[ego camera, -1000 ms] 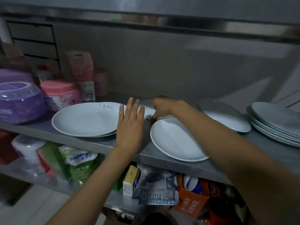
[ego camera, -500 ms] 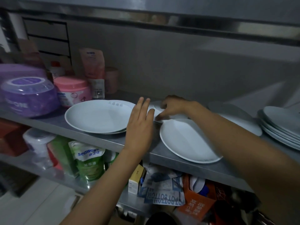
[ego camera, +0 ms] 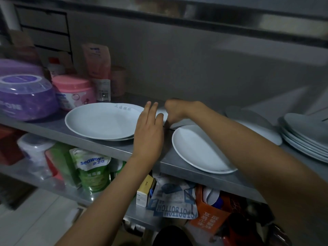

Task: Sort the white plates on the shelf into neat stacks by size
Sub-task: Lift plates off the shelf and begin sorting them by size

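Note:
White plates lie along a steel shelf [ego camera: 113, 150]. On the left, one large plate [ego camera: 101, 121] rests on another. A large single plate [ego camera: 198, 150] sits near the front edge at the middle. Behind it, a small plate [ego camera: 162, 113] is mostly hidden by my hands. My right hand [ego camera: 175, 110] is curled over this small plate's edge, gripping it. My left hand [ego camera: 149, 132] lies flat, fingers apart, between the left stack and the middle plate, holding nothing. Further right are a tilted plate [ego camera: 257, 126] and a stack of several plates [ego camera: 307, 137].
A purple tub [ego camera: 24, 98], a pink jar [ego camera: 74, 91] and a pink pouch [ego camera: 99, 68] crowd the shelf's left end. The lower shelf holds a green Seaways pouch [ego camera: 94, 169], boxes and paper packs. The grey back wall is close behind the plates.
My right hand has curled tighter over the small plate at the back. My left hand stays flat in about the same place. The view has shifted slightly.

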`<control>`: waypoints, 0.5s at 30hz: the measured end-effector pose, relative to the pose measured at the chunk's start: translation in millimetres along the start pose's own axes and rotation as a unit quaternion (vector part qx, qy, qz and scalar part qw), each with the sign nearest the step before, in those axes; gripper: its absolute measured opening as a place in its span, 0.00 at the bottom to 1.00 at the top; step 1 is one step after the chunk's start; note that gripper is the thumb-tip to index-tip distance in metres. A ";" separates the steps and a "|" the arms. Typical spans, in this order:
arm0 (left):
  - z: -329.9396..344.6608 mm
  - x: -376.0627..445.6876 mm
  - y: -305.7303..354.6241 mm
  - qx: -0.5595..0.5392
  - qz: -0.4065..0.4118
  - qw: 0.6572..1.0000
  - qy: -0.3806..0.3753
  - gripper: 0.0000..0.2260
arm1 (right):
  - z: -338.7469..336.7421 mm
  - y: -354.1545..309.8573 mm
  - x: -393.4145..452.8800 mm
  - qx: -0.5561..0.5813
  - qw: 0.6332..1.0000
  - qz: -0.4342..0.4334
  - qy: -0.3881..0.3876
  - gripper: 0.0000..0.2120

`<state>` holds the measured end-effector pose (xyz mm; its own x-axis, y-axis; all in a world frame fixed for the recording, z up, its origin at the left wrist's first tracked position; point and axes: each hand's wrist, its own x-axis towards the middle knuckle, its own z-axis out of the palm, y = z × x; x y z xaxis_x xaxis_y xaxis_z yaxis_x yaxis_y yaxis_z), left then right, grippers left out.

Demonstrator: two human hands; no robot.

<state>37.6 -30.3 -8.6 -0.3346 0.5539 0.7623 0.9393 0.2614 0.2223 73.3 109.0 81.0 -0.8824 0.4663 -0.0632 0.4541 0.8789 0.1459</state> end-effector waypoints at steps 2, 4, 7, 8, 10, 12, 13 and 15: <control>-0.1 0.5 -0.1 -0.001 -0.002 1.000 -0.001 0.10 | 0.7 -3.5 -1.7 -0.016 1.000 -0.006 0.010 0.18; -0.6 0.7 0.2 -0.003 -0.005 1.000 0.000 0.11 | 2.8 -6.0 -2.2 -0.031 0.999 -0.029 0.027 0.17; -1.1 0.6 2.2 -0.007 -0.021 1.000 -0.001 0.13 | 6.1 -7.7 -2.2 -0.105 0.986 -0.067 0.109 0.19; -1.4 0.9 3.0 -0.009 -0.024 1.000 -0.001 0.14 | 6.8 -8.0 -1.8 -0.142 0.977 -0.073 0.142 0.21; -2.1 1.0 3.6 -0.010 -0.018 1.000 0.000 0.15 | 6.8 -8.6 -0.9 -0.202 0.960 -0.070 0.178 0.21; -2.4 0.6 3.6 -0.006 -0.011 1.000 0.000 0.16 | 4.8 -9.3 -1.8 -0.242 0.951 -0.061 0.181 0.19; -2.5 0.1 3.3 -0.004 -0.009 1.000 -0.002 0.15 | 3.2 -9.2 -2.3 -0.249 0.950 -0.054 0.180 0.17; -2.3 -0.9 2.5 -0.001 -0.008 1.000 -0.007 0.15 | -1.8 -8.2 -5.0 -0.244 0.953 -0.026 0.177 0.15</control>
<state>40.4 -32.0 -7.4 -0.3504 0.5615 0.7496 0.9340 0.2685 0.2355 73.7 99.4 81.9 -0.9279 0.2843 0.2412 0.3729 0.7085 0.5992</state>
